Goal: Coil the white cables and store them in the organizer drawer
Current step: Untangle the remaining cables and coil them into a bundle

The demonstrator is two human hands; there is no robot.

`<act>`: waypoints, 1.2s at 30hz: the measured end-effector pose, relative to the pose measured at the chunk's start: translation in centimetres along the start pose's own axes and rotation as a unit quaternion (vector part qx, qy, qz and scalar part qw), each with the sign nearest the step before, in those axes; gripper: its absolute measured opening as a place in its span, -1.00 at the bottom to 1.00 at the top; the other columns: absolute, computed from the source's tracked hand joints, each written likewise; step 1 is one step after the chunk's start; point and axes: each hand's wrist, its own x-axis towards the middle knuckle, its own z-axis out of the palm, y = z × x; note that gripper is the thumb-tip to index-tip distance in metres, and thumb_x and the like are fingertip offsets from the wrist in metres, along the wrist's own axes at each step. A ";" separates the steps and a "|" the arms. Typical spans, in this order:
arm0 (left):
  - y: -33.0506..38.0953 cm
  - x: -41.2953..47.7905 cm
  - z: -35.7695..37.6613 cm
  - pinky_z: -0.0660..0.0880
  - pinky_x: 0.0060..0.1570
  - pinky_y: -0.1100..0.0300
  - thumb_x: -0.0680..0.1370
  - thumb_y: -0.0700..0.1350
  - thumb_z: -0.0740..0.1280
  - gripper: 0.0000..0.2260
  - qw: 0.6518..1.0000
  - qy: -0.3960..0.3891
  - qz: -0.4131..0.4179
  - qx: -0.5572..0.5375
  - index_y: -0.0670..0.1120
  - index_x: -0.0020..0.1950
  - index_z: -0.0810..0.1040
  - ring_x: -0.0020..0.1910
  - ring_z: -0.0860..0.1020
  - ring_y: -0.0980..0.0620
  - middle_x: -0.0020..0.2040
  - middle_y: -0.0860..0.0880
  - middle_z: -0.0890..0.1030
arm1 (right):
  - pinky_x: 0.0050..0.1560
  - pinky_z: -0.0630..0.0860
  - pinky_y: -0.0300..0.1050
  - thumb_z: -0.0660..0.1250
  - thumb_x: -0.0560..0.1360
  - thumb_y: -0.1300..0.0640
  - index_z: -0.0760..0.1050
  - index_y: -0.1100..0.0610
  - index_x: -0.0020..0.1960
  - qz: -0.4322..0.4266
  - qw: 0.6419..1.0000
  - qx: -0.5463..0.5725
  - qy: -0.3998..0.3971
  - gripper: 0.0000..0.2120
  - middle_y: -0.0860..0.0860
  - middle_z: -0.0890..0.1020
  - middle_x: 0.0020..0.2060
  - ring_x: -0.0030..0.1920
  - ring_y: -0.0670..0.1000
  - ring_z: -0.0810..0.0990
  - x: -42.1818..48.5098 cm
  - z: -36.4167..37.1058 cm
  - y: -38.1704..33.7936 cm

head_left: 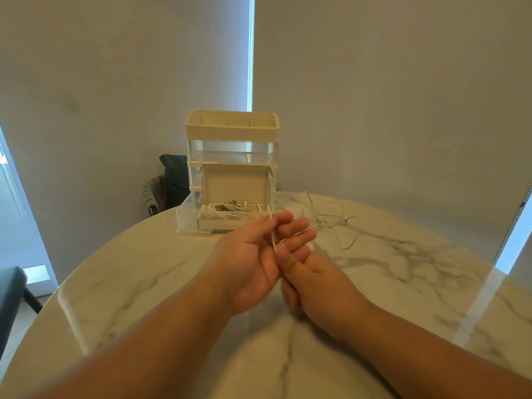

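One open drawer (185, 216) sits behind; left grip (259, 254) spread, right grip (313, 279) pinching white cable (273, 237).

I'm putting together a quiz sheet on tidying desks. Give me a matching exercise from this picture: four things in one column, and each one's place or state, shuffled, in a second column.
Things
1. loose white cable
2. coiled cables
3. cream tray
4. left hand

Places or states
A. on top of the organizer
B. fingers straight, a white strand across them
C. in the open box inside the pulled-out drawer
D. sprawled on the table, right of the organizer

Pairs: 1-D, 2-C, 3-A, 4-B
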 end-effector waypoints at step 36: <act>1.8 0.1 -1.2 0.63 -0.08 -0.13 0.68 -0.25 0.09 -0.64 0.998 -0.001 0.058 0.034 0.01 0.46 0.31 0.08 0.67 -0.17 0.13 -0.16 0.68 | -0.26 0.51 -0.11 0.32 0.53 0.38 0.46 0.26 0.19 0.063 0.973 0.221 0.000 -0.75 0.26 0.68 -0.15 -0.26 0.09 0.63 0.2 -1.2 0.1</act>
